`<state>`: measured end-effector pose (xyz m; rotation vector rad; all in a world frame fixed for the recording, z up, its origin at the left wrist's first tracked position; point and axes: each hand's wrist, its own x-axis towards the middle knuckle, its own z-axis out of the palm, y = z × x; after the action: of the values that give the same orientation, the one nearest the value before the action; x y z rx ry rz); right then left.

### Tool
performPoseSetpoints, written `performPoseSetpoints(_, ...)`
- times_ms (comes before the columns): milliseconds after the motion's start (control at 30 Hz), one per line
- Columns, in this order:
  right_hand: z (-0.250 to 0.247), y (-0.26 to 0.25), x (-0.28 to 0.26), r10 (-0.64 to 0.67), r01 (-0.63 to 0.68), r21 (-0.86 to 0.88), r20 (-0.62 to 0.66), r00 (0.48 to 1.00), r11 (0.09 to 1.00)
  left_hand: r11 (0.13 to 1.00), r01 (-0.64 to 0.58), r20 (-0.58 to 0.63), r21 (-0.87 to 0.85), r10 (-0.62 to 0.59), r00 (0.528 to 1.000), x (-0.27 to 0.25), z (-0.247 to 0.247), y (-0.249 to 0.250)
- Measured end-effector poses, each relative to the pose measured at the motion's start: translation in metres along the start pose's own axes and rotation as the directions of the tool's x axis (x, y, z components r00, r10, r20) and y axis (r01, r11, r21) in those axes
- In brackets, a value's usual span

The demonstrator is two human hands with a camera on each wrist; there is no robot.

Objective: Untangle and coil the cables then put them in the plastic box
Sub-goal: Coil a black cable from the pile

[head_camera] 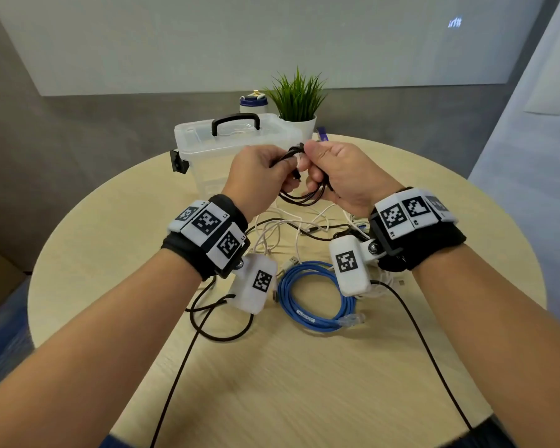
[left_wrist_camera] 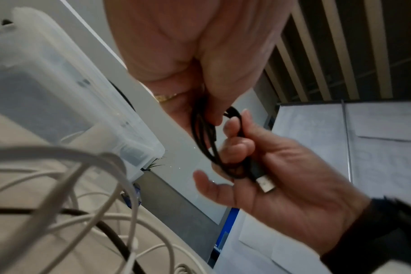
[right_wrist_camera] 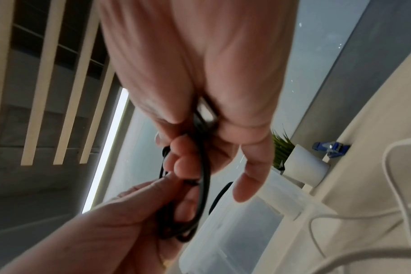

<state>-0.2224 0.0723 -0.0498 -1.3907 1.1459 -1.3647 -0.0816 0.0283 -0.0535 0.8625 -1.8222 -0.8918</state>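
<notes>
Both hands hold a small coil of black cable (head_camera: 299, 197) in the air, just in front of the clear plastic box (head_camera: 204, 150). My left hand (head_camera: 261, 174) pinches the coil's left side, and my right hand (head_camera: 332, 171) grips its right side with curled fingers. In the left wrist view the black cable (left_wrist_camera: 203, 140) loops between the left hand (left_wrist_camera: 200, 55) and the right hand (left_wrist_camera: 282, 176), with its USB plug (left_wrist_camera: 266, 184) lying in the right palm. The right wrist view shows the same coil (right_wrist_camera: 205, 185). The box's lid is on, with a black handle (head_camera: 235, 119).
A coiled blue cable (head_camera: 314, 302) lies on the round wooden table (head_camera: 304, 383) under my wrists. A tangle of white cables (head_camera: 280, 227) and a dark one lies behind it. A potted plant (head_camera: 296, 101) and a bottle (head_camera: 253, 103) stand behind the box.
</notes>
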Motion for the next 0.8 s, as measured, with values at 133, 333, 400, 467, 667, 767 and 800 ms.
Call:
performPoseSetpoints(133,-0.006,0.009,0.000,-0.089,0.085,-0.154,-0.020,0.996,0.984,0.990,0.076,0.013,-0.123,-0.074,0.997,-0.001,-0.002,-0.005)
performPoseSetpoints(333,-0.003,0.015,0.008,-0.162,0.139,-0.198,-0.104,0.981,0.970,0.946,0.153,0.105,-0.286,-0.128,0.986,0.003,-0.008,0.001)
performPoseSetpoints(400,0.000,0.014,0.010,-0.176,0.150,-0.204,-0.118,0.977,0.967,0.954,0.148,0.128,-0.262,-0.117,0.985,0.005,-0.010,0.002)
performPoseSetpoints(467,0.002,0.014,0.014,-0.189,0.159,-0.225,-0.120,0.975,0.961,0.958,0.145,0.137,-0.248,-0.114,0.984,0.006,-0.010,0.000)
performPoseSetpoints(667,0.010,0.015,0.019,-0.275,0.236,-0.257,-0.127,0.953,0.937,0.938,0.150,0.172,-0.313,-0.099,0.980,0.005,-0.009,0.000)
performPoseSetpoints(767,0.010,0.014,0.019,-0.277,0.244,-0.236,-0.117,0.954,0.940,0.933,0.157,0.161,-0.324,-0.109,0.981,0.006,-0.010,0.002)
performPoseSetpoints(800,0.010,0.013,0.019,-0.274,0.243,-0.231,-0.113,0.955,0.942,0.927,0.164,0.152,-0.338,-0.118,0.981,0.006,-0.010,0.002)
